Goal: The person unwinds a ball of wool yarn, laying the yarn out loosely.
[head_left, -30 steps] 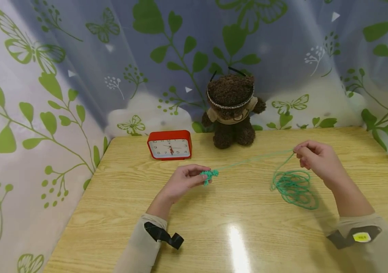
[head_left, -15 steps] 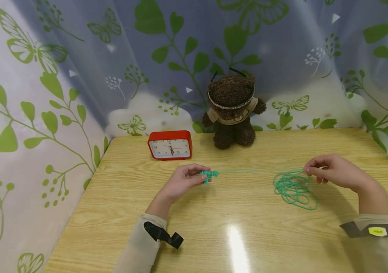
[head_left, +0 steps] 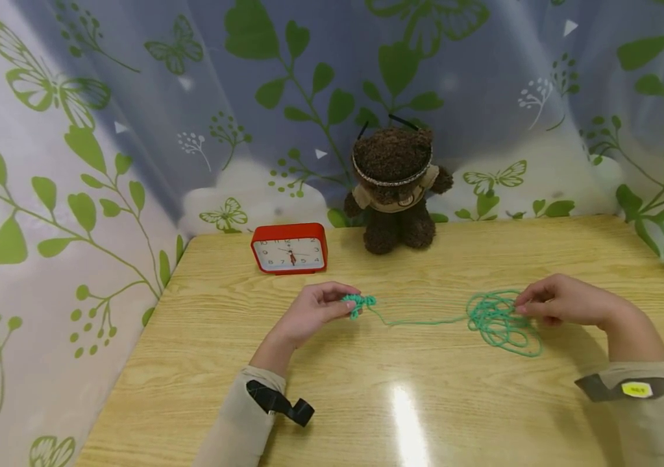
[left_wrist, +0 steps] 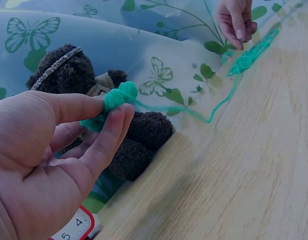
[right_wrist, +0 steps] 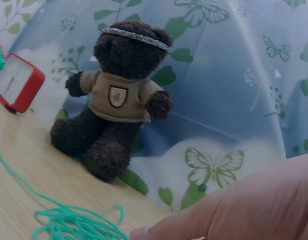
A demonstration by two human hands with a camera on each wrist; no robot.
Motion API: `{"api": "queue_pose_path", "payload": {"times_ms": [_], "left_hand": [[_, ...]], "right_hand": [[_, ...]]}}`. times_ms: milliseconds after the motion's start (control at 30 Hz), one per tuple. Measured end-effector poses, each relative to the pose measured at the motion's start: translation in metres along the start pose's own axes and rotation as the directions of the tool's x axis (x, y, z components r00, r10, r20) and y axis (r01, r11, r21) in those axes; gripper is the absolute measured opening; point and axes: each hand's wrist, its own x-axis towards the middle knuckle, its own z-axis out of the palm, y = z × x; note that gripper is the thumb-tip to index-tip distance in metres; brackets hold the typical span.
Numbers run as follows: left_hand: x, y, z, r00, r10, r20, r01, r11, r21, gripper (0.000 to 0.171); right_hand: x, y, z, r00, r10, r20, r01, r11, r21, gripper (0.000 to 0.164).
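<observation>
My left hand [head_left: 315, 311] pinches a small, bunched green yarn piece [left_wrist: 119, 97] between thumb and fingers, above the table. A single strand [head_left: 419, 323] droops from the piece and runs slack along the wood to a loose heap of green yarn [head_left: 498, 321] on the right. At the right edge of that heap is my right hand [head_left: 571, 301], thumb and index finger brought together on the yarn. In the right wrist view the thumb reaches the heap's edge [right_wrist: 76, 225], while the other fingers are hidden.
A red alarm clock [head_left: 289, 249] stands at the back left of the wooden table [head_left: 332, 402]. Beside it, a dark brown teddy bear [head_left: 396, 188] in a tan shirt leans near the leaf-patterned curtain [head_left: 472, 84]. Both sleeves carry black wrist straps [head_left: 279, 402].
My right hand has come down and slightly right to the heap. The strand between the hands, taut before, now lies slack. My left hand stays in place with the yarn piece.
</observation>
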Motion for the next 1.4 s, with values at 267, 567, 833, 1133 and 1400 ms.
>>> {"api": "queue_pose_path", "payload": {"times_ms": [267, 567, 833, 1133, 1400], "left_hand": [[-0.001, 0.000, -0.001, 0.999, 0.012, 0.030, -0.011, 1.000, -0.019, 0.030], [-0.001, 0.004, 0.002, 0.998, 0.038, 0.059, -0.037, 0.999, -0.026, 0.032], [0.000, 0.007, 0.011, 0.996, 0.028, 0.084, -0.025, 0.999, -0.033, 0.031], [0.002, 0.006, 0.011, 0.997, 0.014, 0.079, -0.009, 0.998, -0.056, 0.031], [-0.001, 0.003, 0.008, 0.999, 0.019, 0.048, -0.015, 0.997, -0.070, 0.030]], "right_hand": [[0.023, -0.035, 0.029, 0.982, -0.073, -0.174, 0.068, 0.997, -0.033, 0.038], [0.065, -0.082, 0.105, 0.976, -0.190, -0.109, 0.204, 0.969, 0.140, 0.049], [0.072, -0.098, 0.146, 0.965, -0.255, -0.060, 0.261, 0.915, 0.306, 0.055], [0.071, -0.104, 0.153, 0.962, -0.260, -0.084, 0.273, 0.909, 0.314, 0.033], [0.064, -0.106, 0.140, 0.959, -0.238, -0.155, 0.274, 0.918, 0.287, 0.033]]}}
